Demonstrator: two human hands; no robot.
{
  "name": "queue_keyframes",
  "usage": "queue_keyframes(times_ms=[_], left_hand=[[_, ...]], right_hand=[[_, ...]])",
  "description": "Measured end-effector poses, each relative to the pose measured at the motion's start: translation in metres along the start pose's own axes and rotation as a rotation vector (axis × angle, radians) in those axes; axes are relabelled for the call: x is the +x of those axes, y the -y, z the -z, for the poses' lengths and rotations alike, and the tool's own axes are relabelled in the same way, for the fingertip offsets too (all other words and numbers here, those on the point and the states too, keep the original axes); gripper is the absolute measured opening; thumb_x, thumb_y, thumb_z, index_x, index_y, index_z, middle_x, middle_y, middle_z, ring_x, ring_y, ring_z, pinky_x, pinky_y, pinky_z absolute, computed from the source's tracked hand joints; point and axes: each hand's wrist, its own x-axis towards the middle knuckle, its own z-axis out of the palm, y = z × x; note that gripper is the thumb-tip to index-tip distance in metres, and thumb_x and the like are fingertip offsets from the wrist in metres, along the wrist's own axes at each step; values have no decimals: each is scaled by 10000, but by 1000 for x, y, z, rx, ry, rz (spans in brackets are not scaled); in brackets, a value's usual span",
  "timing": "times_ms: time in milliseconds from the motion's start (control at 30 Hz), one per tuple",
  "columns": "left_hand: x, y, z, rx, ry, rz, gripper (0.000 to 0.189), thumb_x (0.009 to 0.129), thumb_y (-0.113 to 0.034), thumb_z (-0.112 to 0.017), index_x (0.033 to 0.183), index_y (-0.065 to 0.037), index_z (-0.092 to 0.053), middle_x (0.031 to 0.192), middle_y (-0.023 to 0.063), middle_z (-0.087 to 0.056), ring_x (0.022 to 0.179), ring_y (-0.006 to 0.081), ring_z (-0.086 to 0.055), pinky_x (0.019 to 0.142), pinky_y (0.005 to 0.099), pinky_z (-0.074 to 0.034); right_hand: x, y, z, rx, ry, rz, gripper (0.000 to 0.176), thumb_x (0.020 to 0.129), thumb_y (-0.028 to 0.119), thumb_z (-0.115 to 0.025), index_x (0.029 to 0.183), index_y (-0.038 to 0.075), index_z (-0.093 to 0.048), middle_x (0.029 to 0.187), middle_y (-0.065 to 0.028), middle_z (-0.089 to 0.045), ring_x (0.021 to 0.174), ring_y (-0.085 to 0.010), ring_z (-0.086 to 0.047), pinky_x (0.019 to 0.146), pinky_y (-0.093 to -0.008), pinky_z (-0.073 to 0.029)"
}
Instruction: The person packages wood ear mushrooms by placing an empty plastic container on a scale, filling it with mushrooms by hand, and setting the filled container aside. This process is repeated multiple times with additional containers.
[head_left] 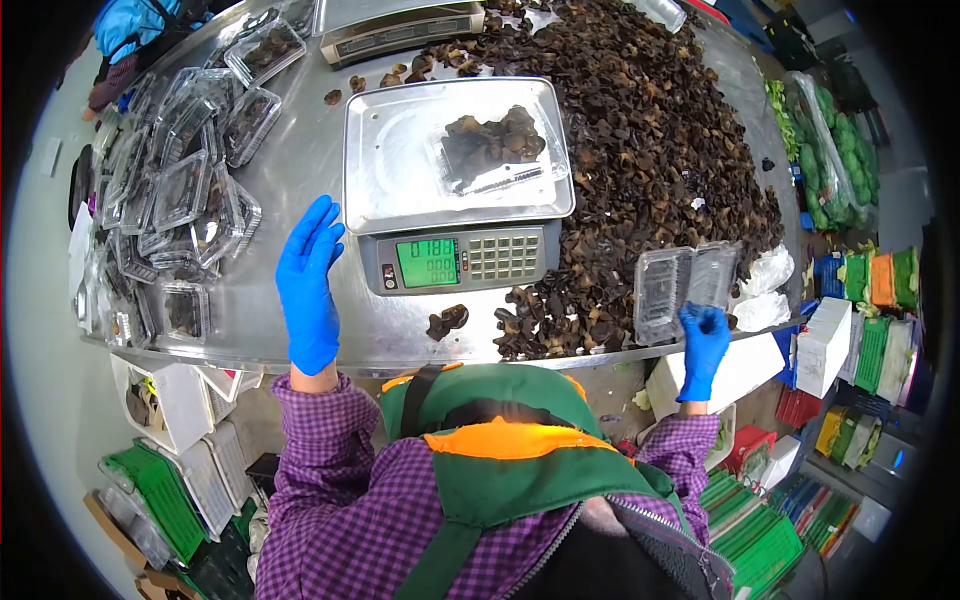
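Note:
My left hand [310, 285], in a blue glove, is raised beside the digital scale [470, 260] with its fingers stretched out and nothing in them. On the scale's metal pan [390, 190] stands a clear plastic container [505, 180] holding dark wood ear mushrooms [495, 138]. The green display is lit. At the right, my right hand [705, 345], gloved in blue, has curled fingers at the lower edge of an opened clear clamshell container [662, 295], apparently pinching it. That clamshell lies against a large heap of wood ears [650, 170].
Many filled clear containers [185, 190] are piled at the left. A second scale [400, 35] stands at the back. Crumpled white plastic [765, 310] lies right of my right hand. Crates [150, 490] stand below the metal table [300, 130]. Another person's blue sleeve [130, 25] shows top left.

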Motion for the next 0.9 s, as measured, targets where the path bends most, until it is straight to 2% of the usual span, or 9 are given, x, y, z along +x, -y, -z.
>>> queue_keyframes(times_ms=[167,333,467,533,600,667,733,800,900], left_hand=[[12,2,-20,31,62,15,430,925,-181,-545,1331,-46,-503,1276,68,-565,1100,135,-548,946,270,-405],[53,19,-67,85,259,-94,543,898,-166,-597,1390,-29,-414,1327,136,-514,1108,161,-541,917,279,-425],[110,52,-102,284,196,-86,828,760,-304,-776,1409,0,-363,1309,184,-511,1063,166,-556,877,288,-465],[149,101,-112,548,179,-338,920,674,-368,-837,1381,22,-395,1272,194,-532,1044,173,-564,885,295,-470],[152,96,-115,431,329,-108,982,593,-511,-835,1325,23,-457,1308,233,-506,1181,306,-519,1000,395,-418],[146,84,-114,431,283,-173,839,587,-430,-858,1215,29,-543,1181,204,-588,1083,282,-576,937,376,-463],[137,74,-109,388,345,-112,720,589,-335,-872,1140,24,-578,1068,162,-623,964,239,-611,861,342,-494],[130,78,-104,177,350,-132,634,597,-272,-876,1081,21,-589,1006,129,-627,890,201,-613,794,315,-505],[104,55,-91,183,289,-184,481,631,-212,-851,990,-13,-599,932,90,-624,886,171,-584,799,311,-475]], right_hand=[[10,63,27,126,-136,119,171,842,-4,-669,1006,-17,-621,1018,-95,-667,919,-125,-607,827,-257,-489],[1,126,4,263,-206,220,198,852,-14,-648,1050,-10,-632,1061,-87,-663,941,-133,-608,850,-257,-487],[1,149,-18,303,-172,325,197,859,-29,-626,1056,-12,-636,1068,-84,-661,953,-133,-607,862,-260,-478],[1,159,-27,282,-153,359,195,870,-39,-602,1064,-25,-620,1098,-96,-648,984,-151,-598,905,-280,-454],[5,158,-34,249,-142,397,190,882,-51,-574,1068,-32,-611,1116,-105,-637,1007,-171,-590,925,-290,-444],[11,154,-40,255,-100,484,165,893,-60,-548,1044,-28,-605,1115,-115,-631,1058,-209,-584,939,-317,-442],[14,167,-52,244,-82,564,153,897,-55,-544,1035,-27,-603,1107,-123,-630,1062,-225,-589,945,-329,-442],[15,188,-70,230,-72,655,161,900,-45,-545,1046,-27,-611,1090,-124,-632,1049,-235,-598,935,-335,-449],[20,211,-92,200,-50,787,181,884,-55,-567,1049,-17,-627,1083,-124,-634,1014,-221,-604,912,-325,-460]])
